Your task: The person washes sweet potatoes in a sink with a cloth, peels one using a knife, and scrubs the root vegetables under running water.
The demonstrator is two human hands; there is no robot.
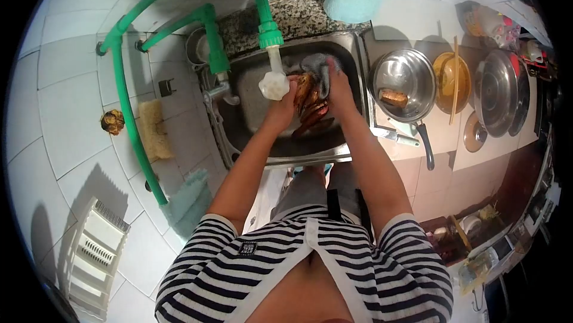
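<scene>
Over the metal sink [352,147], my left hand [285,102] is closed on a brown, glossy, lumpy thing [307,93] with long, finger-like parts; its exact kind does not show. A grey cloth [325,68] is bunched in my right hand [340,89], against the upper right side of the brown thing. The fingers of both hands are partly hidden. Just left of the brown thing, the white tap head [274,85] hangs beside my left hand. Reddish-brown lower parts of the thing extend down over the basin.
A second metal tap [224,91] reaches over the sink's left side. Right of the sink are a steel pan [412,63] with a brown block [394,97] in it, a knife [397,137], a yellow-brown bowl [444,96] with chopsticks [455,78] and metal lids [495,93]. Green pipes [122,93] run along the left.
</scene>
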